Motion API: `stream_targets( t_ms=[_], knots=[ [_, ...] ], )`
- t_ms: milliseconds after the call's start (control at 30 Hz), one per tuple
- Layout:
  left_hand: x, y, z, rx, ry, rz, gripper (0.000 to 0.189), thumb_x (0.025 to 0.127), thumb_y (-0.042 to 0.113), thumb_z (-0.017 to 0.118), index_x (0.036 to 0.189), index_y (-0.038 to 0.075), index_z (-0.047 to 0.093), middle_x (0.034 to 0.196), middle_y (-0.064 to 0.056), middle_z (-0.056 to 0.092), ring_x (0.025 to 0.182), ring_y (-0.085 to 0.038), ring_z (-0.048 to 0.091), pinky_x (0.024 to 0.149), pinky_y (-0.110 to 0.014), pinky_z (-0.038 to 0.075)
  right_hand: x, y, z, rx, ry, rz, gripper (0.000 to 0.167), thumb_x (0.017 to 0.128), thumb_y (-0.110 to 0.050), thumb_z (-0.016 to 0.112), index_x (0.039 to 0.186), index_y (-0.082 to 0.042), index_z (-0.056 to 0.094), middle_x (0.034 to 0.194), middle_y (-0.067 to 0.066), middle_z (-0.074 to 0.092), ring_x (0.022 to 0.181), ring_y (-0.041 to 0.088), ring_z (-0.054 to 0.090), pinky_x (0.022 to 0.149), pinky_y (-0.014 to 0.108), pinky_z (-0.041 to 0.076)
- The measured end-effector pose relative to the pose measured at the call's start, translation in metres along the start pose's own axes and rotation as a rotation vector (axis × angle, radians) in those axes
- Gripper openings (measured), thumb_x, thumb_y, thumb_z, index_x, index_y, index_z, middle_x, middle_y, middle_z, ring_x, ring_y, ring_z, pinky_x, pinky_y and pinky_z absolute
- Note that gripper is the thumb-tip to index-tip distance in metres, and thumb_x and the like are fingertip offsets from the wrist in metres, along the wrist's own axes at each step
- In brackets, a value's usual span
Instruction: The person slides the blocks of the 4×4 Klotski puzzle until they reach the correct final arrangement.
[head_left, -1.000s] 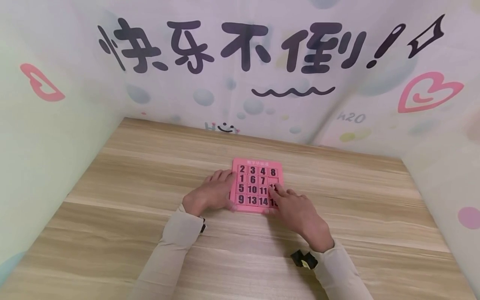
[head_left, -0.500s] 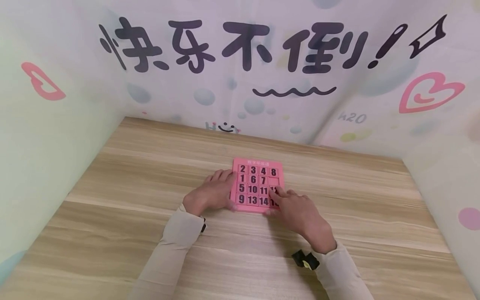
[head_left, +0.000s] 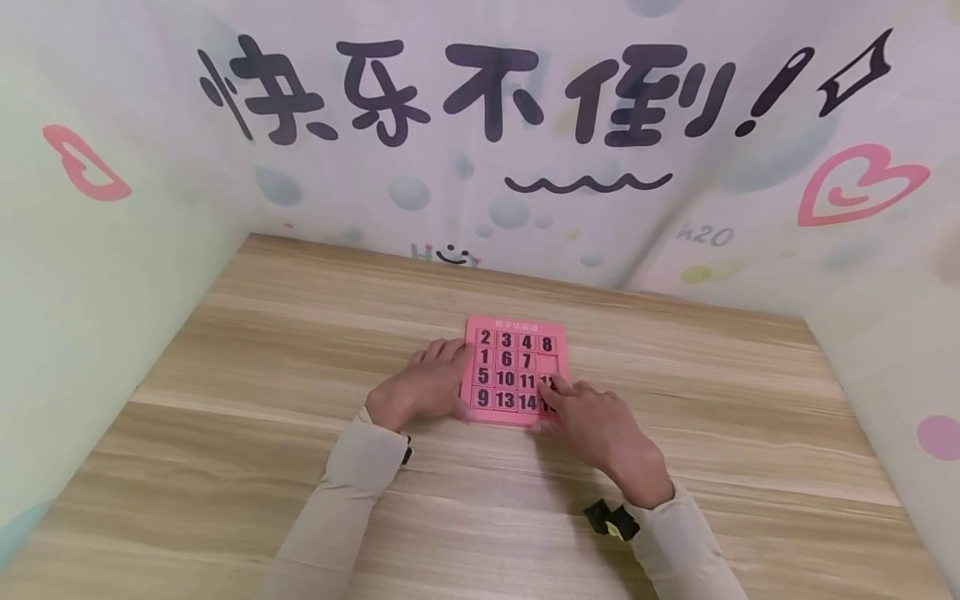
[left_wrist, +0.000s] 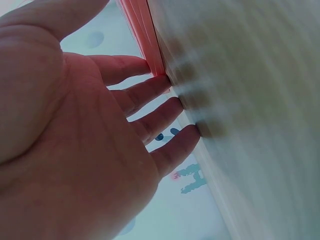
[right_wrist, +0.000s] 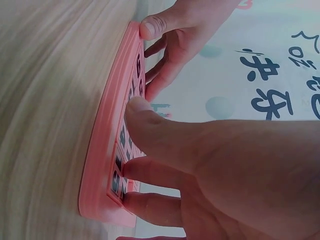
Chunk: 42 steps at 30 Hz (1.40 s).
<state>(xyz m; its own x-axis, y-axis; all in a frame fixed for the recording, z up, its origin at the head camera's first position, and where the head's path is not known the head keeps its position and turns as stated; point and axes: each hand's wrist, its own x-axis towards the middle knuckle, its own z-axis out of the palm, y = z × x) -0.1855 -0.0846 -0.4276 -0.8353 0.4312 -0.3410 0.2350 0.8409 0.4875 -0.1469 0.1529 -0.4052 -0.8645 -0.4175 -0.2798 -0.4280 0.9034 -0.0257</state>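
Observation:
A pink number sliding puzzle [head_left: 506, 359] lies flat on the table in the head view. Its rows read 2 3 4 8, then 1 6 7 with a gap at the right, then 5 10 11 and 9 13 14. The right hand partly covers the two lowest tiles of the last column. My left hand [head_left: 431, 385] rests along the puzzle's left side, its thumb at the near left corner and its fingers nearly straight in the left wrist view. My right hand [head_left: 600, 421] touches the right-column tiles with extended fingertips; the thumb is near the front edge.
The wood-grain table [head_left: 262, 350] extends around the puzzle. A printed white cloth backdrop [head_left: 480, 167] rises behind it, and pale side walls [head_left: 90, 275] stand at left and right. A black wrist strap [head_left: 611, 520] shows at the right sleeve.
My right index finger has shifted slightly toward the near edge, so more of the gap under the 8 shows. My left hand and the puzzle have hardly moved.

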Motion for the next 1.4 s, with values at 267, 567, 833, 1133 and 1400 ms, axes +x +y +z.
stream_targets(
  t_ms=[267,567,833,1133,1400],
  knots=[
    [0.002,-0.001,0.0,0.02,0.003,0.021,0.105,0.083,0.038,0.079,0.159,0.004,0.014,0.165,-0.013,0.015,0.151,-0.033,0.013,0.124,-0.05,0.011,-0.001,0.004,-0.003,0.012,-0.029,0.0,0.06,0.098,-0.047,0.056,0.146,-0.011,0.05,0.153,0.017,0.043,0.133,0.044,0.048,0.1,0.06,0.047],
    [0.002,0.003,0.001,0.017,0.01,0.021,0.105,0.083,0.038,0.079,0.159,0.006,0.015,0.165,-0.012,0.016,0.151,-0.033,0.013,0.124,-0.05,0.011,0.001,0.011,-0.006,0.097,0.038,-0.005,0.066,0.1,-0.044,0.053,0.155,-0.013,0.033,0.162,0.016,0.024,0.144,0.048,0.026,0.112,0.067,0.03],
    [0.004,0.006,0.005,0.008,0.004,0.016,0.105,0.082,0.038,0.079,0.159,0.005,0.015,0.165,-0.011,0.017,0.151,-0.031,0.015,0.124,-0.048,0.011,0.023,0.024,-0.006,0.087,0.048,0.05,0.066,0.102,-0.044,0.049,0.157,-0.012,0.03,0.161,0.016,0.026,0.144,0.051,0.024,0.113,0.07,0.023],
    [0.001,0.006,0.007,0.008,0.005,0.01,0.104,0.082,0.038,0.08,0.159,0.006,0.017,0.164,-0.01,0.019,0.15,-0.031,0.017,0.124,-0.048,0.013,0.037,0.027,-0.004,0.14,-0.026,0.09,0.065,0.103,-0.046,0.045,0.157,-0.014,0.029,0.164,0.014,0.021,0.147,0.048,0.019,0.116,0.069,0.016],
    [-0.003,0.0,0.002,0.007,0.012,-0.01,0.104,0.082,0.036,0.08,0.159,0.005,0.016,0.164,-0.011,0.019,0.15,-0.031,0.016,0.124,-0.048,0.013,0.046,0.017,0.001,0.155,-0.032,0.087,0.065,0.103,-0.047,0.044,0.157,-0.013,0.03,0.163,0.013,0.022,0.147,0.046,0.02,0.116,0.069,0.015]
  ],
)
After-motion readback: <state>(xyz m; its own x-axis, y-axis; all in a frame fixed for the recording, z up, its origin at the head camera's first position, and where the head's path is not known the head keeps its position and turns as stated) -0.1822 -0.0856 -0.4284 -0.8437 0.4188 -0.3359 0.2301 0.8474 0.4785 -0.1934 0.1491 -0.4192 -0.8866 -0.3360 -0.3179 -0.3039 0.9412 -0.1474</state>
